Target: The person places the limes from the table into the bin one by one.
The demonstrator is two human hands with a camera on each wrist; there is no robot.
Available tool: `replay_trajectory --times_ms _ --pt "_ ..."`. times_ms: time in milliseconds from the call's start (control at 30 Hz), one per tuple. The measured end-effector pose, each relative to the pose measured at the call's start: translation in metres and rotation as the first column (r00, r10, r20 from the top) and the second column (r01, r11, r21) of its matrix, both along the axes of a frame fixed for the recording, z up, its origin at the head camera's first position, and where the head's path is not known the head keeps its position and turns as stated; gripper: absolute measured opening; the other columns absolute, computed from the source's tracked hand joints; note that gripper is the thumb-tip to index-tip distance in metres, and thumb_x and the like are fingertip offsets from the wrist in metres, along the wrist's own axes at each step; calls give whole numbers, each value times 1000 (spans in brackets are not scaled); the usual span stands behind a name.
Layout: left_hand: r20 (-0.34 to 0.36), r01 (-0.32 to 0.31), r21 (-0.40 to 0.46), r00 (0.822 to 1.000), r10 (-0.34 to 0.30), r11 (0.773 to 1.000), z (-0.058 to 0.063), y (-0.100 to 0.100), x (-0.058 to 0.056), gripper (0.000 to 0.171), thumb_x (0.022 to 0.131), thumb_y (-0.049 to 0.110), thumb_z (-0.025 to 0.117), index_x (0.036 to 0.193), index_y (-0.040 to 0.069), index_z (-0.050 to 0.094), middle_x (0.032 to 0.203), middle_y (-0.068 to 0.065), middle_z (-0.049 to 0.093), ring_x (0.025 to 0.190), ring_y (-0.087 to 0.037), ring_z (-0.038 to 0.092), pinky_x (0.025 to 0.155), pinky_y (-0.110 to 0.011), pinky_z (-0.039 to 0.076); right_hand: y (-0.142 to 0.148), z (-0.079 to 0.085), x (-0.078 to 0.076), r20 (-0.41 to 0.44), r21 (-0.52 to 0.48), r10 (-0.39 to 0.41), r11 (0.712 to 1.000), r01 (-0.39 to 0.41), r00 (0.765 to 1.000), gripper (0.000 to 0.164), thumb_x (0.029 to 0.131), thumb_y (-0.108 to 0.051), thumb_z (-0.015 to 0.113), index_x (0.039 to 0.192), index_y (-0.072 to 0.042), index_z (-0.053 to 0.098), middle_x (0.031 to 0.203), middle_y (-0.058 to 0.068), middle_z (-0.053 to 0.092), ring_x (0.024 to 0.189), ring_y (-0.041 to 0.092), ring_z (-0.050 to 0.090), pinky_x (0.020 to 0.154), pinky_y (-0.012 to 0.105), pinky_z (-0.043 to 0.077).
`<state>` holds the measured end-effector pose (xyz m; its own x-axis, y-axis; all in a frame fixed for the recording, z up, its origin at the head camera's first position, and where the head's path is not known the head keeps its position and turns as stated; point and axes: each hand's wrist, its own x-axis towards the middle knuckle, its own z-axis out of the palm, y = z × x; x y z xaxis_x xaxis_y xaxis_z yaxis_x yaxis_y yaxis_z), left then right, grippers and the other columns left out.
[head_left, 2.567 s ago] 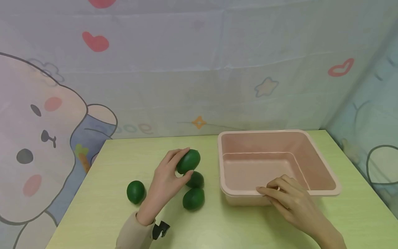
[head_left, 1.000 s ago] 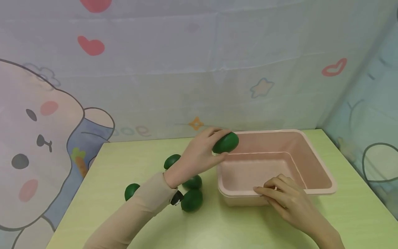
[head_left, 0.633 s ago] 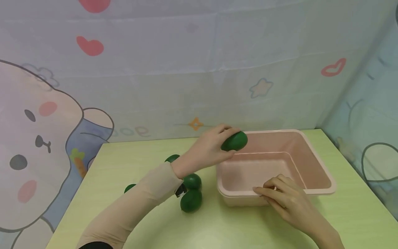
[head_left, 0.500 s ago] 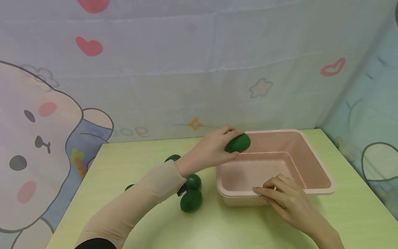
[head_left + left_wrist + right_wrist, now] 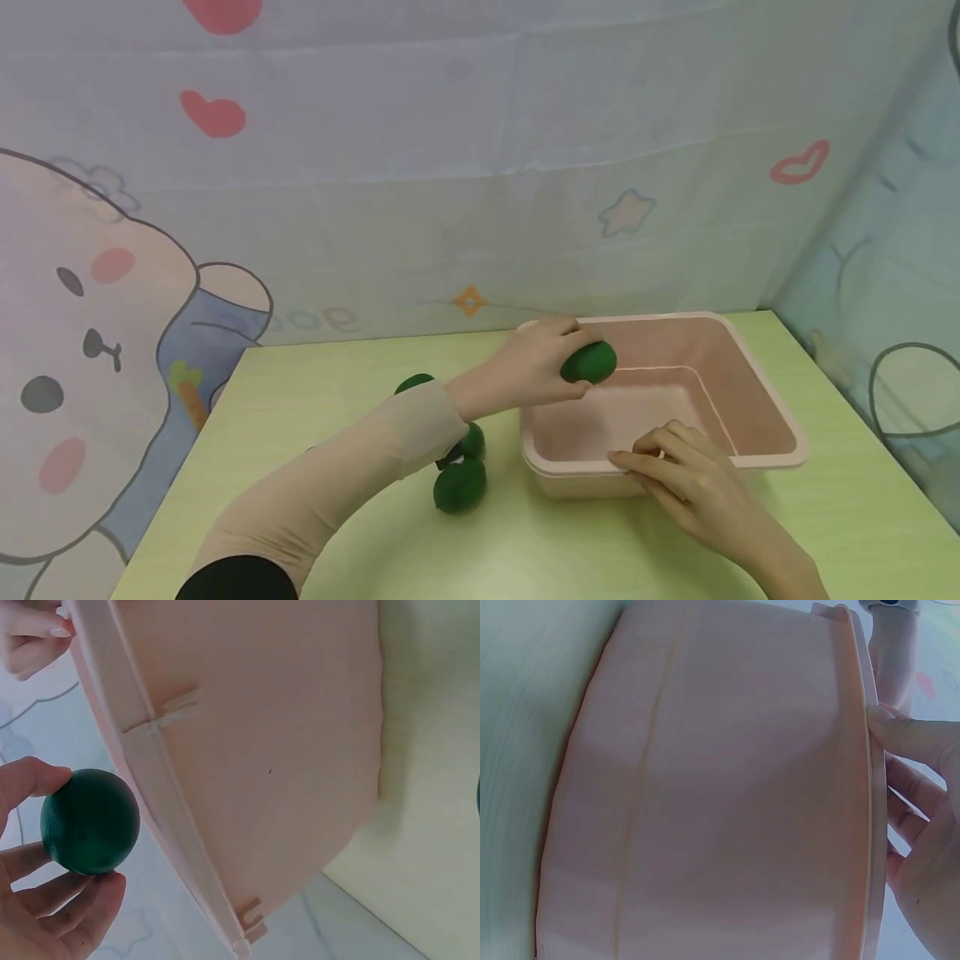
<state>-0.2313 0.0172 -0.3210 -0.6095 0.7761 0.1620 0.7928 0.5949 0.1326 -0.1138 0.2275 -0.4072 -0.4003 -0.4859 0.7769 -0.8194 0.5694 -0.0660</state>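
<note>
A dark green lime (image 5: pixel 589 362) is pinched between the thumb and fingers of my left hand (image 5: pixel 542 367), over the left part of a pink plastic basin (image 5: pixel 765 400). In the left wrist view the lime (image 5: pixel 90 821) shows above the basin's rim, held at the fingertips. My right hand (image 5: pixel 697 479) grips the near rim. The right wrist view shows its thumb (image 5: pixel 911 739) on the rim's outer side and the other fingers behind it. Left of the basin, a lime (image 5: pixel 461 486) lies beside another lime (image 5: pixel 474 440), partly covered by the left wrist.
A further lime (image 5: pixel 415 382) peeks out behind the left sleeve (image 5: pixel 360 467). All of this stands on a pale green table (image 5: pixel 570 550). A printed cloth backdrop (image 5: pixel 420 183) hangs behind and along the right side. Inside the basin, the visible floor is bare.
My left hand has carried the lime from the table's middle rightward over the basin, then slightly down. Its sleeve now covers the leftmost lime. The right hand has stayed on the rim.
</note>
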Motion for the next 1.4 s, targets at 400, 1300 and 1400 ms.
replay_trajectory --times_ms 400,1300,1400 --pt "41 48 -46 998 -46 998 -11 14 -3 51 85 32 70 131 18 55 127 1 57 104 -11 59 85 -22 50 2 -1 0 5 12 -8 1000 8 1000 35 103 -31 43 104 -16 75 89 -10 59 82 5 46 72 17 35" --pt "3 55 -73 998 -55 996 -11 15 3 44 90 30 65 131 17 58 126 0 61 110 -13 61 82 -25 54 -2 2 -1 -13 3 0 1000 0 1000 34 103 -30 44 103 -16 75 87 -10 58 82 6 47 72 19 35" --pt "17 51 -50 999 -50 997 -9 13 6 43 91 30 65 131 18 58 127 1 60 114 -14 60 86 -26 54 -1 2 0 -14 2 1 1000 -1 1000 35 103 -30 43 102 -15 75 87 -10 58 81 6 47 72 19 35"
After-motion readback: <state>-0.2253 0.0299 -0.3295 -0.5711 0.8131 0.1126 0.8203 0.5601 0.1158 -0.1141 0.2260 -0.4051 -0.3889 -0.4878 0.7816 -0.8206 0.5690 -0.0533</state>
